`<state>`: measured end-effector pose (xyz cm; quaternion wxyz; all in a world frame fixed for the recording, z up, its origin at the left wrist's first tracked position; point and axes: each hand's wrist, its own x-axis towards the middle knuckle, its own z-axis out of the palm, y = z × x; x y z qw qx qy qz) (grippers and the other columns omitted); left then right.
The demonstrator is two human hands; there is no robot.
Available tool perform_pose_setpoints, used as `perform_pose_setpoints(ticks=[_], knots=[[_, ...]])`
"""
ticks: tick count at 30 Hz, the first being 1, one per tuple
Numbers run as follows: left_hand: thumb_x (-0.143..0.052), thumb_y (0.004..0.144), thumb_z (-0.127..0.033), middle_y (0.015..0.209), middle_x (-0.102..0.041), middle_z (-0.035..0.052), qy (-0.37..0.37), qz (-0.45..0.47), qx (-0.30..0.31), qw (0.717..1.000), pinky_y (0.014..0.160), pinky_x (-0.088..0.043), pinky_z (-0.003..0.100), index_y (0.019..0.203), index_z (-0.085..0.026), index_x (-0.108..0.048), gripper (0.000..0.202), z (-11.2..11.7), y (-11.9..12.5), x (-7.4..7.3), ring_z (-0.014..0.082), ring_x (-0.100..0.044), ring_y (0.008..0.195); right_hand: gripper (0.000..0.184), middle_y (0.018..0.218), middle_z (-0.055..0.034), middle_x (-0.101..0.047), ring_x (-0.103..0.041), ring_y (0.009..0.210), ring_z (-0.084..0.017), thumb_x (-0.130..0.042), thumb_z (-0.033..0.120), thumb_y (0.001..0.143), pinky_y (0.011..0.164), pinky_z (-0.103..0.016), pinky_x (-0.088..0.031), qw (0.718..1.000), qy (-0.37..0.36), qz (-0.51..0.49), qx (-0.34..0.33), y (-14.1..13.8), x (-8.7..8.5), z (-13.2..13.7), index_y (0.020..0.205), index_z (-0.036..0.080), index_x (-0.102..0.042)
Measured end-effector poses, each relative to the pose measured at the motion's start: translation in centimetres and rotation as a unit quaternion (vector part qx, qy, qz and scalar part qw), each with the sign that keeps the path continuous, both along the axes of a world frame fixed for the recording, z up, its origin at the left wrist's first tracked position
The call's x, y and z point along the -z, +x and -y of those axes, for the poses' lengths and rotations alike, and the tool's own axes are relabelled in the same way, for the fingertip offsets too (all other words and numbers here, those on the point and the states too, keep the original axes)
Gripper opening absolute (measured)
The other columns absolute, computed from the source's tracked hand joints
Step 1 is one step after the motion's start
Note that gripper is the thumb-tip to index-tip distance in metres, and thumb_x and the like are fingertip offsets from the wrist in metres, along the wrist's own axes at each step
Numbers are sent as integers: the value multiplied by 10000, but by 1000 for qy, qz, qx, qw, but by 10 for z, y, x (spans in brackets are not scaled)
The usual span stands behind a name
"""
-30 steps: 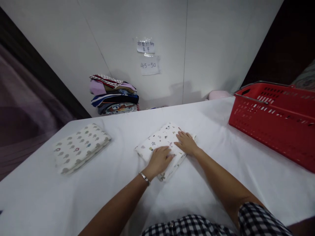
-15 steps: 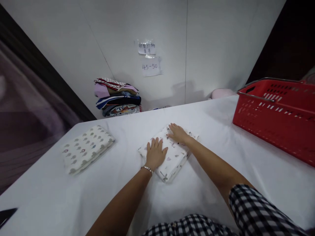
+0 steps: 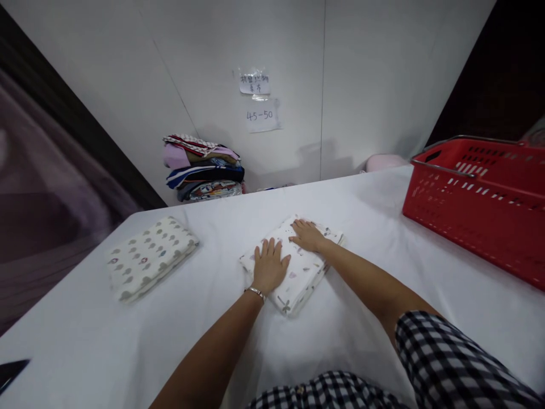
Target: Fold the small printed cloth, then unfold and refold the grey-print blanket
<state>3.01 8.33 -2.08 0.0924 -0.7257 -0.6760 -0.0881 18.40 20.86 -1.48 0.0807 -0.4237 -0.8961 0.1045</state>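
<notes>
In front of me lies a folded white cloth (image 3: 300, 272) with small printed motifs, turned at an angle on the table. My left hand (image 3: 271, 266) rests flat on its left side, fingers spread, a bracelet at the wrist. Across the upper right part of the same cloth lies my right hand (image 3: 307, 235), palm down with the fingers outstretched. Neither hand grips anything. A second folded white cloth (image 3: 151, 255), printed with rows of grey tree-like shapes, sits apart to the left.
A white-covered table (image 3: 204, 341) fills the foreground. On the right stands a red plastic basket (image 3: 472, 210) with a metal handle. Beyond the far edge is a stack of folded fabrics (image 3: 204, 170) by the wall. Paper notes (image 3: 260, 115) are taped above.
My right hand has slid slightly down toward me on the cloth. My left hand and both folded cloths have stayed in place.
</notes>
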Motion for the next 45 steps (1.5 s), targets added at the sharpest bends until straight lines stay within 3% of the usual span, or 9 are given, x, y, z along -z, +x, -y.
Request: perform_pose_setpoints(ticks=[5,14,17,23,32,36,40,43,45], knots=[[-284,894,-462,1420,-346,114,2,-1,-4,1000,1058,-192,523,1341,-164,-393,549,1,1,-2,305,-247,1323,664,1454,-145,-255,-194,1341,-261,-295,545,875,1052,-383,-199,1000,-3,-6,-8,-10,-13,-10,1377,110,-292],[-281,893,-466,1422,-344,101,9,2,-2,1000,1062,-200,511,1336,-181,-404,542,0,0,0,297,-250,1324,613,1474,-105,-221,-126,1360,-244,-308,507,879,1074,-383,-119,1000,-11,7,-12,-13,-1,-12,1370,140,-320],[-269,893,-475,1426,-340,94,1,10,-6,1000,1065,-196,508,1345,-191,-390,547,1,0,-1,292,-244,1327,554,1457,-73,-275,-189,1342,-224,-349,503,868,1058,-348,-167,1000,-13,8,9,2,-8,-11,1329,197,-377],[-233,893,-503,1448,-298,82,-28,11,-6,1000,1074,-173,507,1368,-195,-352,579,0,-1,1,283,-205,1344,490,1204,-142,-532,-487,1085,-261,-322,407,893,854,-374,-381,989,-40,21,138,50,-11,-5,1333,192,-340],[-315,876,-522,1455,-289,45,-110,-7,111,988,1066,-138,543,1351,-254,-359,547,-35,-48,-24,261,-190,1354,534,1170,-162,-541,-489,1065,-273,-382,363,875,843,-353,-383,981,-62,-8,184,75,2,51,1359,149,-308],[-269,894,-511,1435,-320,102,-123,30,80,989,1036,-238,511,1335,-206,-383,549,-2,-26,-25,278,-247,1333,532,1168,-130,-551,-512,1064,-229,-341,416,890,862,-307,-384,978,-65,-41,196,98,4,70,1355,158,-329],[-314,875,-543,1454,-286,79,-61,11,166,984,1071,-201,470,1377,-230,-310,591,48,-7,-12,252,-226,1344,501,1116,-123,-560,-521,1021,-223,-348,408,886,836,-306,-393,969,-51,-103,217,99,4,90,1318,157,-381],[-385,874,-484,1443,-311,74,-39,-31,199,979,1092,-149,464,1374,-245,-317,558,56,-26,-9,235,-232,1344,480,1019,-113,-577,-535,930,-214,-370,440,869,790,-308,-410,969,-66,-129,202,90,3,106,1245,153,-456],[-415,868,-464,1426,-342,76,-44,-46,177,982,1082,-154,493,1351,-264,-359,526,50,-50,-12,249,-264,1331,499,983,-92,-589,-547,850,-197,-395,495,848,761,-313,-426,965,-101,-163,180,88,5,115,1217,172,-488]])
